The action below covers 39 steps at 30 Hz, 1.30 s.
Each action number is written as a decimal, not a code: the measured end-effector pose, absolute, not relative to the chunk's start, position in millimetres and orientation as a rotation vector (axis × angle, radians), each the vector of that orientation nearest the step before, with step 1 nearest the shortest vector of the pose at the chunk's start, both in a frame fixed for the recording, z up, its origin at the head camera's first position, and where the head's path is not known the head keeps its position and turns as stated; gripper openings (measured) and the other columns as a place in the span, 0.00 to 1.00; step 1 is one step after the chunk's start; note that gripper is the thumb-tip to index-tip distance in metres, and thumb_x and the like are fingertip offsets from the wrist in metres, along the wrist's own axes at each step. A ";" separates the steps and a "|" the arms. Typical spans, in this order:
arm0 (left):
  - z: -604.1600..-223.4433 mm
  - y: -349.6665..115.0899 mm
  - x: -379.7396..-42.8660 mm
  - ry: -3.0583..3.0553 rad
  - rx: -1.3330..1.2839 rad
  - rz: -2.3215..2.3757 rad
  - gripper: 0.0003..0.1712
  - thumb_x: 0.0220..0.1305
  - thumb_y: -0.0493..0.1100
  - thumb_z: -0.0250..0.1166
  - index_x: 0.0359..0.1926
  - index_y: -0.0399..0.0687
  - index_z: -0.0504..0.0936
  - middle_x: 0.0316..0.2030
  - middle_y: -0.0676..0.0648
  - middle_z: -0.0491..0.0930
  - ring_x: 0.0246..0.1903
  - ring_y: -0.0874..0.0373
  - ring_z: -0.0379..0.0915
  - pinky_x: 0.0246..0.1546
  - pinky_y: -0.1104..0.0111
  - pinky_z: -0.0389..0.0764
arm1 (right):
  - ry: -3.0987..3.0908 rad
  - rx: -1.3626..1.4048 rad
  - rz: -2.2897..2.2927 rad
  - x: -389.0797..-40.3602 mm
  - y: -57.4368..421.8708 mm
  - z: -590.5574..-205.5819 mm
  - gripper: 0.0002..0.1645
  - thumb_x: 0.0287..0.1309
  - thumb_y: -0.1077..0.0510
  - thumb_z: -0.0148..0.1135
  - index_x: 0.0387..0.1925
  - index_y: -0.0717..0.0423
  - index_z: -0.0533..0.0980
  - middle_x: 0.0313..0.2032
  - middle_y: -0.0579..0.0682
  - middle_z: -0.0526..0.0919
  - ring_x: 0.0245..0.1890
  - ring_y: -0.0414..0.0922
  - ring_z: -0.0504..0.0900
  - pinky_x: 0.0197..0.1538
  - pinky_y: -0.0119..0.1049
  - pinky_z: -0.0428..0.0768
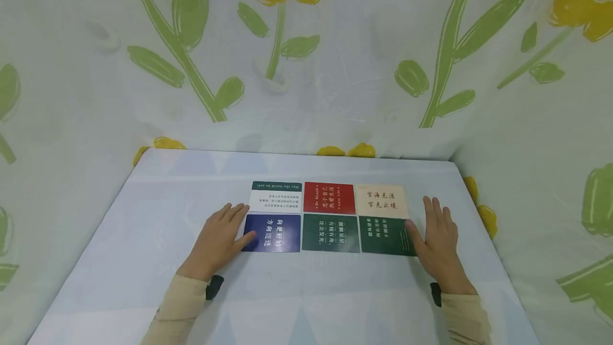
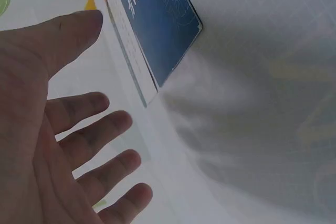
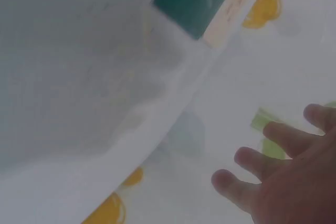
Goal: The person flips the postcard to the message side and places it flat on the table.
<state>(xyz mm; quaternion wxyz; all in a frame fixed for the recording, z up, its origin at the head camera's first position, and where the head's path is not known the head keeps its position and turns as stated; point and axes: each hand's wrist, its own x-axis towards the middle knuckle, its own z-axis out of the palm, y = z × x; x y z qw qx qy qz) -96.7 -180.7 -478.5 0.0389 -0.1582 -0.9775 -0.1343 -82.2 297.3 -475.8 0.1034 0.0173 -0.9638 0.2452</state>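
Note:
Printed cards lie flat in two rows of three. The far row has a white card with a green band [image 1: 275,198], a red card [image 1: 329,198] and a cream card [image 1: 382,201]. Nearer are a blue card [image 1: 272,234], a green card [image 1: 330,234] and a darker green card [image 1: 387,237]. My left hand [image 1: 217,241] hovers by the left end, fingers spread and holding nothing; its thumb overlaps the blue card's edge in the head view. At the right end my right hand [image 1: 439,244] is spread beside the darker green card, likewise holding nothing.
The cards lie on a pale table [image 1: 306,302] with faint triangle patterns. Behind and at both sides hangs a white cloth [image 1: 354,68] printed with yellow flowers and green leaves. Dark bands [image 1: 214,287] circle both wrists below beige sleeves.

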 end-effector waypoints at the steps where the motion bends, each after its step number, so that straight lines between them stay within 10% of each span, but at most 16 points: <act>1: -478.8 -181.1 -96.8 -3.001 -0.497 -0.414 0.42 0.64 0.55 0.71 0.69 0.34 0.71 0.66 0.34 0.72 0.68 0.32 0.62 0.67 0.41 0.63 | -2.834 0.077 0.732 -83.3 294.4 -475.9 0.48 0.75 0.42 0.52 0.80 0.60 0.43 0.76 0.72 0.45 0.74 0.76 0.39 0.66 0.76 0.42; 39: -489.1 -181.7 -101.0 -3.051 -0.569 -0.432 0.44 0.56 0.54 0.78 0.66 0.35 0.74 0.62 0.37 0.76 0.66 0.36 0.67 0.65 0.43 0.66 | -3.152 0.775 0.573 -111.6 85.6 -481.1 0.52 0.58 0.42 0.74 0.77 0.49 0.60 0.71 0.52 0.68 0.64 0.52 0.65 0.68 0.52 0.64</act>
